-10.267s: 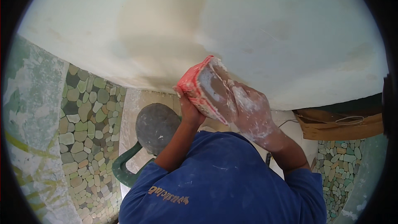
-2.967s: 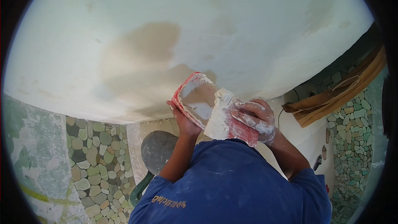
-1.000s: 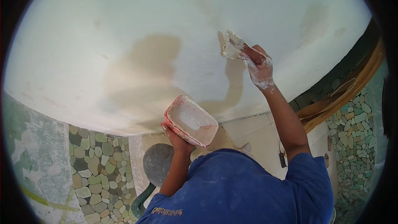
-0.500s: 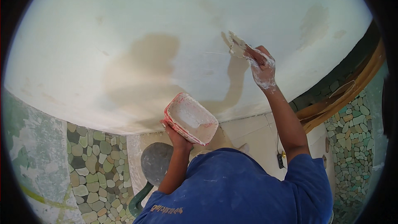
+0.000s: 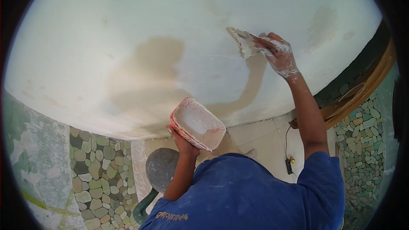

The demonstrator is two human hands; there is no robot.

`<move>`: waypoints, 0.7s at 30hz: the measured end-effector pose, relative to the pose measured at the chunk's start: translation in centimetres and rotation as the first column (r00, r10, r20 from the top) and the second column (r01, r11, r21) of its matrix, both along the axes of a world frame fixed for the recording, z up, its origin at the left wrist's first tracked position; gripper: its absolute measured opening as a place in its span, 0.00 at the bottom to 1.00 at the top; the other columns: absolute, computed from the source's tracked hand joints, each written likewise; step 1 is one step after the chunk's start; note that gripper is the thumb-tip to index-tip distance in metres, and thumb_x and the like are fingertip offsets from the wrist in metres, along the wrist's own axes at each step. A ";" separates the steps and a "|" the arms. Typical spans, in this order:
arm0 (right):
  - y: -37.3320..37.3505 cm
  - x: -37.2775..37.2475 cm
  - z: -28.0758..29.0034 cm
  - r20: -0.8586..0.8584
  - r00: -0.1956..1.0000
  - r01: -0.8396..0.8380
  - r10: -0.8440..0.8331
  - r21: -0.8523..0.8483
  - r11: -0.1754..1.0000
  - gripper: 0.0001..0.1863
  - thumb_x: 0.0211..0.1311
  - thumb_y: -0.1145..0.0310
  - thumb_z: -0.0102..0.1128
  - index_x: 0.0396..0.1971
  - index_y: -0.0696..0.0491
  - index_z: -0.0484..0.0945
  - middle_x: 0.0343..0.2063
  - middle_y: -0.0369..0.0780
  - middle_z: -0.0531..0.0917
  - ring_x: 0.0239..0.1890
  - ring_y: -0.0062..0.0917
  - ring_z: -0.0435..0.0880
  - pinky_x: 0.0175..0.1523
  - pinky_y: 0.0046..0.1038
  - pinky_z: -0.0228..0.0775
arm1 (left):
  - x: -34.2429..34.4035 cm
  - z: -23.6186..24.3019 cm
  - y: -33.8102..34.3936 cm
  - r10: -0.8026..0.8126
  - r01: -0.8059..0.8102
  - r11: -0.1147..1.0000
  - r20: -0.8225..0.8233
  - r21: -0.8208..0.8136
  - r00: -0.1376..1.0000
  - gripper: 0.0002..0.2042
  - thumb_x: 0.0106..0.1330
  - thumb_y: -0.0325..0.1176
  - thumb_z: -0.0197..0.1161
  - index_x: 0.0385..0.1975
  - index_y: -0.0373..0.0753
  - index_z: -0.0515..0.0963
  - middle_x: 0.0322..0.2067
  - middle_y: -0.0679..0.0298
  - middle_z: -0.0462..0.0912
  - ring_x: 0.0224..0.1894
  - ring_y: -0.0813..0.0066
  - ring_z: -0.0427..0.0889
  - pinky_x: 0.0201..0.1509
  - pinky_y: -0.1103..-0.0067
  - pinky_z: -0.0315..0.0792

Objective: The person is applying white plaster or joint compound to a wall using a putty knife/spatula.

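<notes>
My left hand grips the side of a red rectangular tub, tilted so its inside shows. White putty coats its inner walls and rim. Up at the pale wall, my right hand is closed round a putty knife. Lumpy off-white putty covers the knife's blade, which is at the wall surface; whether it presses on it I cannot tell. White smears mark the back of my right hand. Its fingers hide most of the handle.
Below the wall lie pale floor tiles and pebble-stone paving. A round grey object stands beside my left forearm. A black power strip with a cable lies at right. Brown curved boards edge the wall's right side.
My right hand has moved right with the putty knife, and the blade has turned in angle. The tub in my left hand has barely shifted.
</notes>
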State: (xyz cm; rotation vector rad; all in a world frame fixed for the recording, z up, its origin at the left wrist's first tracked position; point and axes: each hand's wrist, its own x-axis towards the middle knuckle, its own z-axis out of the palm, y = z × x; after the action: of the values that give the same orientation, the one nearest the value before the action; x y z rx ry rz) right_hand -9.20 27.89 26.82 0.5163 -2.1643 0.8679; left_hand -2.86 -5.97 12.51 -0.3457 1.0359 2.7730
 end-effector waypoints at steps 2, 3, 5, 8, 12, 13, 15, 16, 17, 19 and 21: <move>0.7 0.5 1.1 -0.039 0.999 0.041 -0.039 0.066 0.997 0.13 0.52 0.82 0.61 0.40 0.58 0.81 0.31 0.42 0.79 0.31 0.29 0.80 0.37 0.24 0.73 | -0.1 -0.3 -0.3 0.008 -0.008 1.000 -0.005 -0.002 1.000 0.37 0.66 0.68 0.30 0.65 0.48 0.58 0.64 0.62 0.61 0.64 0.58 0.62 0.66 0.62 0.60; 1.1 0.8 1.6 -0.077 0.994 0.090 -0.081 0.126 0.988 0.15 0.50 0.83 0.61 0.40 0.58 0.81 0.31 0.43 0.78 0.29 0.30 0.80 0.37 0.24 0.73 | -0.1 -0.4 -0.4 0.011 -0.011 1.000 -0.008 -0.006 1.000 0.37 0.66 0.68 0.30 0.65 0.47 0.58 0.64 0.62 0.61 0.64 0.58 0.62 0.66 0.62 0.60; 2.0 1.1 2.6 -0.164 0.980 0.145 -0.112 0.208 0.967 0.16 0.50 0.83 0.61 0.41 0.58 0.81 0.31 0.42 0.79 0.29 0.31 0.80 0.34 0.26 0.73 | -0.2 -0.8 -0.6 0.022 -0.022 1.000 -0.016 -0.010 1.000 0.37 0.66 0.68 0.30 0.66 0.47 0.58 0.64 0.61 0.61 0.64 0.57 0.62 0.66 0.62 0.60; 2.2 2.1 4.1 -0.193 0.966 0.225 -0.171 0.305 0.925 0.17 0.49 0.84 0.61 0.42 0.58 0.80 0.31 0.42 0.79 0.29 0.30 0.81 0.33 0.26 0.73 | -0.3 -0.8 -0.8 0.031 -0.032 0.999 -0.026 -0.026 0.999 0.37 0.66 0.68 0.30 0.66 0.48 0.57 0.64 0.61 0.61 0.64 0.57 0.62 0.66 0.62 0.60; 1.2 3.4 5.1 -0.235 0.956 0.247 -0.174 0.330 0.911 0.18 0.48 0.84 0.62 0.42 0.58 0.80 0.30 0.42 0.79 0.29 0.30 0.81 0.33 0.26 0.73 | -0.3 -0.2 -0.4 0.009 -0.009 1.000 -0.020 -0.020 1.000 0.37 0.66 0.69 0.30 0.67 0.48 0.56 0.66 0.61 0.58 0.66 0.57 0.60 0.67 0.60 0.58; 1.0 3.6 5.2 -0.295 0.937 0.285 -0.187 0.337 0.897 0.18 0.46 0.81 0.63 0.42 0.55 0.81 0.30 0.41 0.78 0.28 0.31 0.80 0.32 0.27 0.73 | -0.4 -0.1 -0.3 0.006 -0.006 1.000 -0.021 -0.018 1.000 0.37 0.66 0.69 0.30 0.67 0.48 0.56 0.66 0.61 0.58 0.66 0.57 0.60 0.67 0.60 0.58; 0.6 4.1 5.7 -0.354 0.913 0.326 -0.200 0.342 0.881 0.19 0.45 0.79 0.65 0.41 0.51 0.81 0.29 0.39 0.78 0.28 0.32 0.79 0.31 0.29 0.73 | -0.6 -0.1 0.0 -0.042 0.043 0.999 -0.050 0.022 0.998 0.38 0.65 0.69 0.29 0.67 0.48 0.55 0.67 0.61 0.57 0.67 0.57 0.58 0.67 0.59 0.58; 0.4 4.4 5.9 -0.392 0.902 0.321 -0.180 0.331 0.888 0.20 0.43 0.78 0.66 0.41 0.51 0.81 0.29 0.40 0.78 0.28 0.32 0.79 0.31 0.29 0.73 | -0.6 0.0 0.1 -0.044 0.046 0.999 -0.050 0.023 0.998 0.38 0.65 0.69 0.29 0.67 0.48 0.55 0.67 0.61 0.57 0.67 0.57 0.58 0.67 0.59 0.58; 0.2 4.6 6.1 -0.429 0.889 0.315 -0.160 0.319 0.894 0.21 0.41 0.78 0.67 0.41 0.50 0.82 0.29 0.40 0.78 0.28 0.32 0.79 0.31 0.29 0.73 | -0.7 0.2 0.3 -0.052 0.053 0.998 -0.062 0.020 0.997 0.38 0.65 0.70 0.29 0.67 0.49 0.55 0.67 0.62 0.57 0.67 0.57 0.58 0.68 0.59 0.57; -0.2 4.5 5.0 -0.416 0.903 0.260 -0.107 0.331 0.907 0.22 0.39 0.78 0.68 0.41 0.50 0.82 0.30 0.40 0.78 0.29 0.33 0.79 0.31 0.29 0.73 | -0.9 0.3 0.8 -0.067 0.069 0.998 -0.072 0.016 0.995 0.39 0.65 0.70 0.28 0.67 0.49 0.54 0.67 0.62 0.57 0.67 0.57 0.58 0.68 0.58 0.57; -1.2 3.9 3.1 -0.341 0.939 0.152 -0.043 0.300 0.942 0.22 0.39 0.79 0.68 0.41 0.50 0.81 0.30 0.40 0.78 0.28 0.33 0.80 0.30 0.29 0.74 | -1.2 0.0 1.2 -0.113 0.126 0.988 -0.132 0.094 0.985 0.38 0.65 0.70 0.29 0.67 0.49 0.55 0.66 0.63 0.59 0.67 0.57 0.59 0.68 0.57 0.57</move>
State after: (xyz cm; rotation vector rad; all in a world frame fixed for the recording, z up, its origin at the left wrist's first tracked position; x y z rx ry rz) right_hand -5.28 26.66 29.95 0.6564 -2.0032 0.3378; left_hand -4.02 -4.77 12.53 -0.0910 0.9046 2.7550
